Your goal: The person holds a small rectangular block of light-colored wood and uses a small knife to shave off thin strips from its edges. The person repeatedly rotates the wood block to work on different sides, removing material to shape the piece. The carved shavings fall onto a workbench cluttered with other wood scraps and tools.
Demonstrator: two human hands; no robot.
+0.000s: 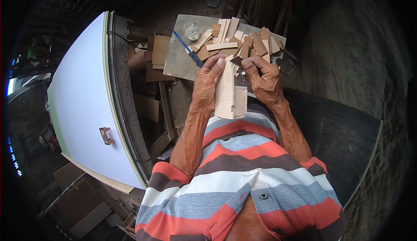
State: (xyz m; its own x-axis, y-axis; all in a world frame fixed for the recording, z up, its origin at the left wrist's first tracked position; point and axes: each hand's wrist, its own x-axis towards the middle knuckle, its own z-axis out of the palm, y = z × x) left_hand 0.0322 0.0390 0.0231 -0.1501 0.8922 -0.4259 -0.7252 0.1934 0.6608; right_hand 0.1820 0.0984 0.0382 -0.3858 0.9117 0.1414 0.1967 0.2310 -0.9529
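Note:
Held upright in front of my chest is a pale wood strip (224,91) with a rough, grained face. A shorter, smoother pale piece (240,103) lies against its lower right side; whether the two are joined I cannot tell. My left hand (205,84) grips the strip's left edge, thumb on the face near the top. My right hand (266,81) is closed in a pinch at the strip's upper right, with a small dark flat piece (237,61) at its thumb and fingertips. Small pale chips (237,72) lie just below, between the hands.
Ahead stands a grey work board (173,63) bearing a heap of brown and pale wood offcuts (222,46), a clear dish (192,32) and a long thin blue tool (194,57). A large white panel (87,84) rises at left. A dark board (343,132) is at right.

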